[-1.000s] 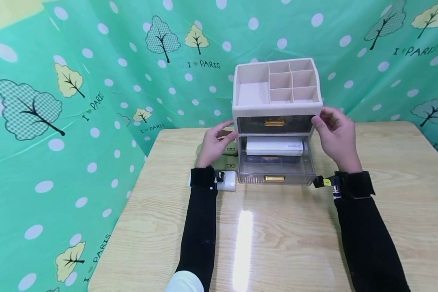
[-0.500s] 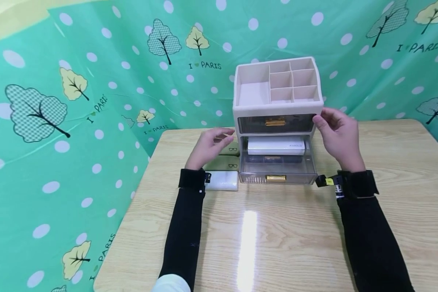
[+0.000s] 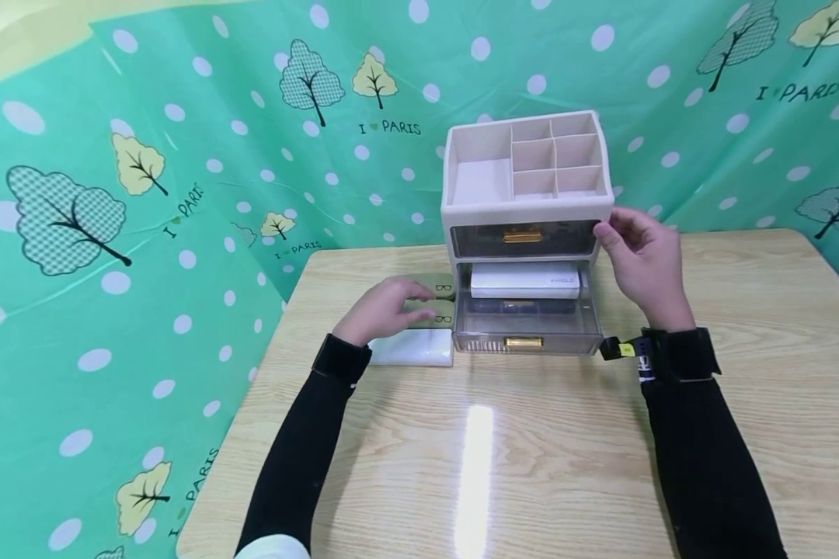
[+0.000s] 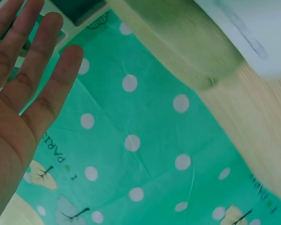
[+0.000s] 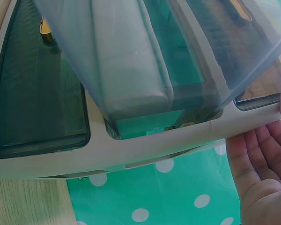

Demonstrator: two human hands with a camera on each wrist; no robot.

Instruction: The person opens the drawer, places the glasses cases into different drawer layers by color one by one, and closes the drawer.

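Note:
A white desktop drawer organizer (image 3: 527, 210) stands at the table's back, its middle drawer (image 3: 485, 343) pulled out. Inside that drawer lies a white box (image 3: 524, 283). My right hand (image 3: 649, 272) holds the organizer's right side, thumb at the front edge and fingers along the side wall. Left of the organizer, my left hand (image 3: 384, 310) hovers by two green glasses cases (image 3: 443, 287), its fingers loosely bent and partly covering them. In the left wrist view the palm (image 4: 9, 126) has nothing in it. A white flat case (image 3: 416, 349) lies in front of the green ones.
The organizer's upper drawer (image 3: 478, 241) is closed, and its top tray (image 3: 482, 182) has several compartments. A wooden table (image 3: 566, 442) carries everything. Behind and to the left hangs a green dotted cloth (image 3: 217, 202).
My left hand has left the organizer's left side and moved left, down and toward me, to the green glasses cases. The right hand stays at the organizer's right side.

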